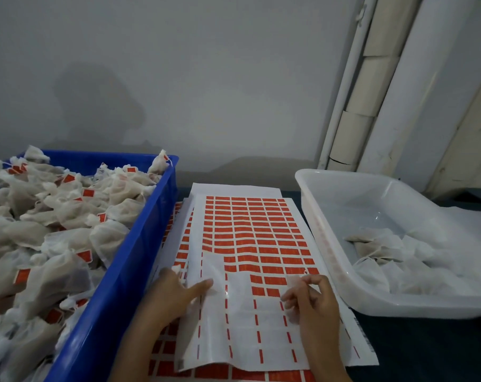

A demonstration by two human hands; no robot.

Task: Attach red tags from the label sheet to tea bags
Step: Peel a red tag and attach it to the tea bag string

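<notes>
We take the label sheet (250,260) as our landmark: it lies flat on a stack of similar sheets, with red tags (250,224) filling its far part and bare backing with red dashes over its near part. Our left hand (173,293) rests on the sheet's near left edge, index finger straight and pressing the paper down, the others loosely curled with something small and white showing at the knuckles. Our right hand (313,301) sits at the sheet's near right, thumb and forefinger pinched on a thin pale slip (294,281) (a peeled tag seen from its back, or a tea bag's string tab, we cannot tell which). Left of the sheet stands the blue crate (151,244) heaped with tagged tea bags (54,230); right of it the white tub (344,271) holds untagged bags (399,257). The risks we judge likeliest: the slip could fold onto itself or stick to a fingertip, and the top sheet could slide or lift if the left finger eases off. Both forearms are cut off by the lower frame edge, the crate's near end runs out of view, the tub's bags are washed out by glare, and the print on the tags is illegible.
</notes>
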